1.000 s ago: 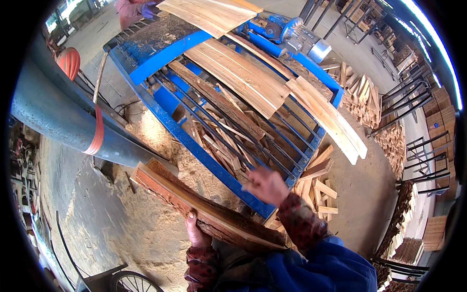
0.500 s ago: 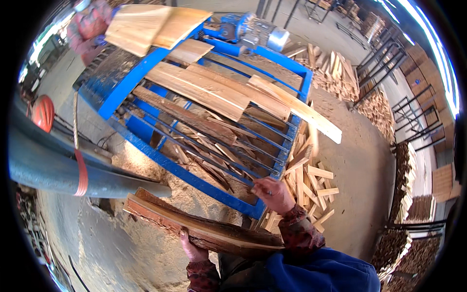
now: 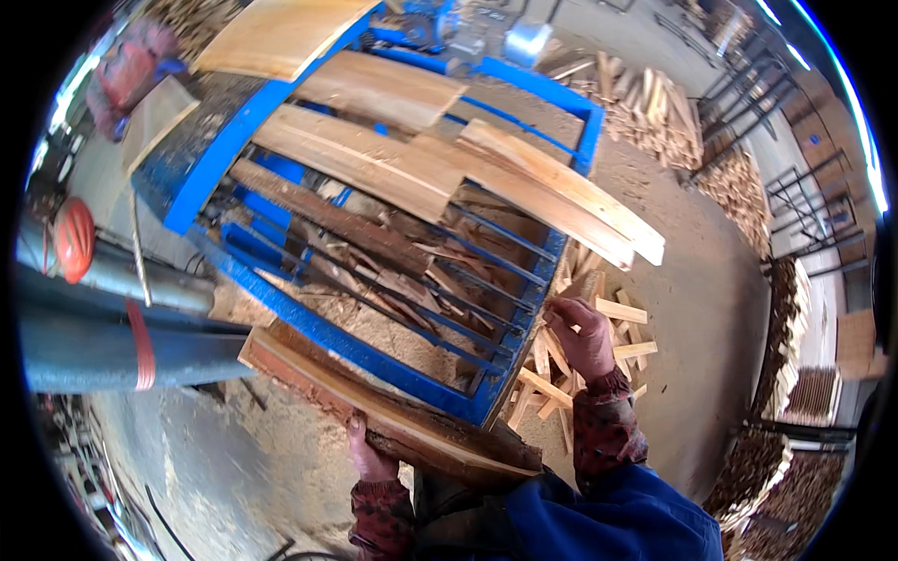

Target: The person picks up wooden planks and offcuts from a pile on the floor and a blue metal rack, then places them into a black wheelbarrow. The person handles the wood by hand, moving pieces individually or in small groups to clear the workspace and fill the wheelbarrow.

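Note:
My left hand grips a bark-edged wood slab from its near side, thumb over the top. The slab lies slantwise before my body, along the near side of the blue metal frame; its right end rests close to my clothing. My right hand is raised by the frame's right corner with fingers curled together; whether anything is in them is hidden. Sawn boards lie across the frame's bars, with a dark bark-edged strip nearer to me.
Short offcuts lie heaped on the floor right of the frame. A motor sits at the frame's far side. A grey pipe and an orange-red rounded object are at left. Another person stands far left. Stacked wood lines the right.
My right hand has moved up and right, away from the frame's corner. Boards at the far side have shifted, one now near the other person. The slab stays in my left hand.

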`<state>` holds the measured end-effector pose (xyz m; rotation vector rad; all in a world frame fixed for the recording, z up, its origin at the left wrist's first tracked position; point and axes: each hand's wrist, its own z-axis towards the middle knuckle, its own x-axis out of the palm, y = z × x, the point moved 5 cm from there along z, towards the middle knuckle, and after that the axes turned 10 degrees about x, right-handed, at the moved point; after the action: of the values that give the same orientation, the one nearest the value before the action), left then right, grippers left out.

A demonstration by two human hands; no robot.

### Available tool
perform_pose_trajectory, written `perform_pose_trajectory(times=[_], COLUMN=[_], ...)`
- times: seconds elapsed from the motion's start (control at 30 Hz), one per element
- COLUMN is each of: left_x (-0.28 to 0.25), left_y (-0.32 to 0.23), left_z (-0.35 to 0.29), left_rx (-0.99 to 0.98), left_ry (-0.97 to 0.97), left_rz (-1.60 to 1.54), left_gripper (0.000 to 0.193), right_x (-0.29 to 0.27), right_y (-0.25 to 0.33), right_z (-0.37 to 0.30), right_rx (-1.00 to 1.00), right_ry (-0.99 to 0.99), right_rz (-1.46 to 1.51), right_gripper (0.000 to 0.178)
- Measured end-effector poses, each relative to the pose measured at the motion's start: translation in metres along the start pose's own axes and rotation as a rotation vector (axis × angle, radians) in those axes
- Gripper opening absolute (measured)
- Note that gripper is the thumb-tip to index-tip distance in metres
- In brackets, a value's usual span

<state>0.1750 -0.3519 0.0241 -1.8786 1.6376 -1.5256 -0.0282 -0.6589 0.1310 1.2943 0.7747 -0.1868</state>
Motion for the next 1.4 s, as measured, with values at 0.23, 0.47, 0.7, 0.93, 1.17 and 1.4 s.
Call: perform_pose_trajectory(times=[0.23,0.47,0.7,0.93,1.17,1.4], left_x=[-0.005,-0.030,-0.072,-0.095,-0.114,-0.130], left_y=[-0.001,-0.001,-0.009,-0.017,-0.026,-0.040], left_z=[-0.005,-0.014,-0.025,-0.039,-0.052,-0.050], left_rx=[0.034,0.038,0.102,0.103,0.153,0.151], left_ry=[-0.092,-0.092,-0.158,-0.203,-0.209,-0.220], left_rz=[-0.047,-0.131,-0.211,-0.269,-0.302,-0.345], left_gripper=[0.067,0.069,0.071,0.070,0.065,0.054], right_x=[0.083,0.187,0.210,0.229,0.214,0.107], right_y=[0.012,0.027,0.014,0.071,0.138,0.038], right_z=[0.018,0.073,0.108,0.157,0.141,-0.014], right_rx=[0.043,-0.006,0.037,0.026,-0.151,0.020], right_ry=[0.311,0.373,0.257,0.585,0.436,0.509], right_rz=[0.238,0.039,0.129,-0.069,-0.450,-0.319], right_gripper=[0.036,0.063,0.066,0.057,0.057,0.042])
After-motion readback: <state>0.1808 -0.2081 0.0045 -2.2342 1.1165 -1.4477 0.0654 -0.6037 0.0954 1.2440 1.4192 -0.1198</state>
